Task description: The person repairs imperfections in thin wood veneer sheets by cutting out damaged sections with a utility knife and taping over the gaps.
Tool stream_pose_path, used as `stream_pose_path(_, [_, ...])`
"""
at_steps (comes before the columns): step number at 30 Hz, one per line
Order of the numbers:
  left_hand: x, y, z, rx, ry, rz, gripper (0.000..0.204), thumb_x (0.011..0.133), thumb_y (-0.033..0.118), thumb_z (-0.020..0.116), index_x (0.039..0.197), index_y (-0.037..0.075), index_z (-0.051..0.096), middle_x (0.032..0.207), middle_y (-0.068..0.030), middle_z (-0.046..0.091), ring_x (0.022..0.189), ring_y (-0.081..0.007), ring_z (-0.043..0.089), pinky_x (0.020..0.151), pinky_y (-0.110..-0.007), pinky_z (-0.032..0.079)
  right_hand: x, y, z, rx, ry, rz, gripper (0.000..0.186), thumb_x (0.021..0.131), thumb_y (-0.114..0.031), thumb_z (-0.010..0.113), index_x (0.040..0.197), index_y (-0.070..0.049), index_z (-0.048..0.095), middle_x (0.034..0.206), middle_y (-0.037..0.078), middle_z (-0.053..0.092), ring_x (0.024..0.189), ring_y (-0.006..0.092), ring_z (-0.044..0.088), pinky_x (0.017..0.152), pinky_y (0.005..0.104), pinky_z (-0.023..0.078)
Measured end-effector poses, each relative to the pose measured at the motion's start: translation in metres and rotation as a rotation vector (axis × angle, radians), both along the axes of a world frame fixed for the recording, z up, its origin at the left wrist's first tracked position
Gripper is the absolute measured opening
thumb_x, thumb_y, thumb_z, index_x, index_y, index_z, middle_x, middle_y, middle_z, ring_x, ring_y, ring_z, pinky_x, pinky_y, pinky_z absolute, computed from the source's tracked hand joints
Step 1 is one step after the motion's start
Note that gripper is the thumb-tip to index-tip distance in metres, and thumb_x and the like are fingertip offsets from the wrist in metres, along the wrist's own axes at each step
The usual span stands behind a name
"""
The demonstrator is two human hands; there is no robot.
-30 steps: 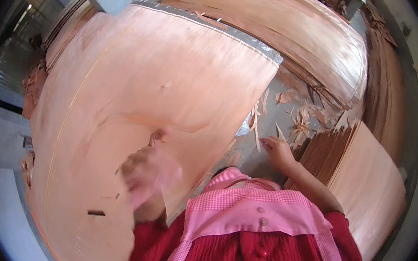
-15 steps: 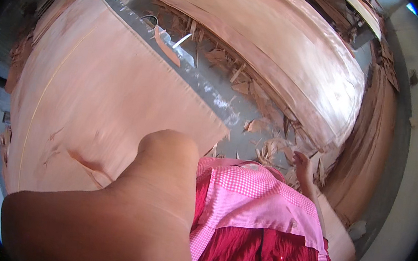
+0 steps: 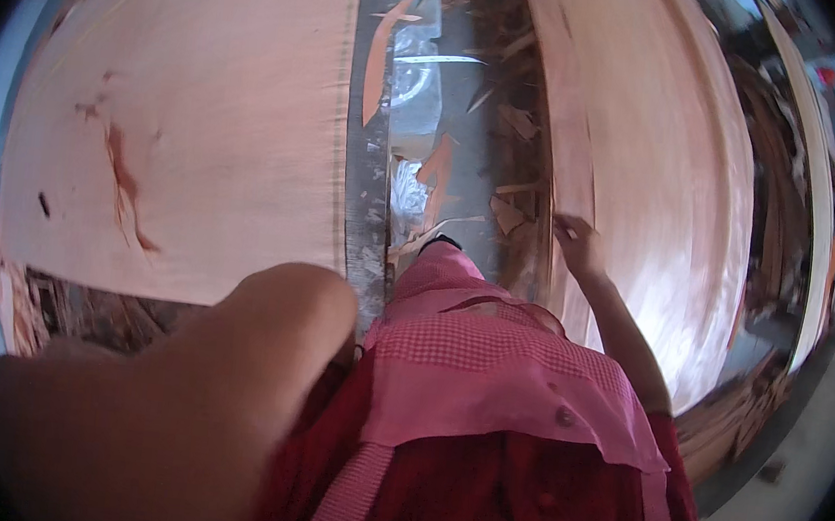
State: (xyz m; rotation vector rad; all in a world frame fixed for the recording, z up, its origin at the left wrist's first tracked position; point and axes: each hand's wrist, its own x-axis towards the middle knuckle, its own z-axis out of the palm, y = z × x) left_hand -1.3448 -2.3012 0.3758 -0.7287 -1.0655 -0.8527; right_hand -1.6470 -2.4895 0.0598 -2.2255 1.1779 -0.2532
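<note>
My right hand (image 3: 580,246) hangs low beside the near long edge of a stack of thin wood veneer sheets (image 3: 641,131) on the right. Its fingers are loosely bent and apart, with nothing visible between them; whether they touch the edge I cannot tell. My left arm (image 3: 259,336) is bent, its elbow in front of a broad veneer sheet (image 3: 220,121) on the left. My left hand is out of the picture. That sheet has a torn, dark split (image 3: 121,182) and a small dark mark.
Between the two stacks runs a grey floor strip (image 3: 464,144) with veneer scraps (image 3: 510,214) and clear plastic (image 3: 415,100). A dark, worn beam (image 3: 367,215) borders the left sheet. More scraps (image 3: 96,315) lie below it. Further veneer piles (image 3: 764,163) stand at far right.
My view has turned, so the walkway now runs straight ahead between the stacks. My right hand is now beside the right stack's edge. The left elbow remains bent.
</note>
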Motion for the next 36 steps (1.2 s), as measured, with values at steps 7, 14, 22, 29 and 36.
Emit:
stream_pose_path(7, [0.011,-0.077,-0.150,1.388,-0.699,1.028,0.020,0.073,0.001,0.064,0.092,0.003,0.061,0.087,-0.0070,0.062,0.085,-0.0184,0.059,0.087,-0.029,0.040,0.248,-0.143,-0.067,-0.480,-0.055,0.400,0.038,0.075,-0.020,0.061,0.110,-0.009,0.052,0.117,0.011,0.050,0.114,0.0257,0.042,0.092,0.0454,0.035])
stream_pose_path(14, [0.011,-0.205,-0.294,1.615,-1.220,1.726,0.033,0.075,0.012,0.063,0.106,0.003,0.057,0.106,-0.0144,0.057,0.104,-0.0285,0.052,0.089,-0.035,0.041,0.288,-0.200,-0.101,0.082,0.081,0.966,0.017,0.079,-0.016,0.052,0.088,-0.002,0.056,0.071,0.016,0.060,0.066,0.0302,0.059,0.058,0.0381,0.045])
stream_pose_path(22, [0.088,-0.287,-0.322,1.655,-1.447,1.254,0.012,0.080,0.016,0.055,0.088,0.008,0.060,0.085,-0.0125,0.061,0.077,-0.0267,0.059,0.062,-0.037,0.047,0.233,-0.444,0.081,1.439,-0.538,0.262,0.043,0.085,-0.041,0.049,0.103,-0.002,0.053,0.077,0.005,0.057,0.067,0.0173,0.056,0.065,0.0304,0.048])
stream_pose_path(29, [0.117,-0.373,-0.298,1.546,-1.357,1.403,0.011,0.080,0.013,0.052,0.084,0.006,0.059,0.075,-0.0130,0.060,0.067,-0.0319,0.058,0.059,-0.038,0.047,0.367,-0.452,0.050,1.063,-0.385,0.828,0.052,0.086,-0.031,0.050,0.129,-0.006,0.037,0.132,0.014,0.037,0.122,0.0231,0.035,0.099,0.0357,0.029])
stream_pose_path(36, [0.130,-0.417,-0.363,2.479,-0.242,0.755,0.021,0.084,0.020,0.052,0.098,0.004,0.056,0.068,-0.0118,0.061,0.065,-0.0316,0.060,0.057,-0.037,0.047,0.445,-0.448,-0.002,0.682,0.291,1.250,0.020,0.084,-0.021,0.050,0.085,-0.003,0.057,0.059,0.006,0.059,0.056,0.0229,0.058,0.055,0.0359,0.045])
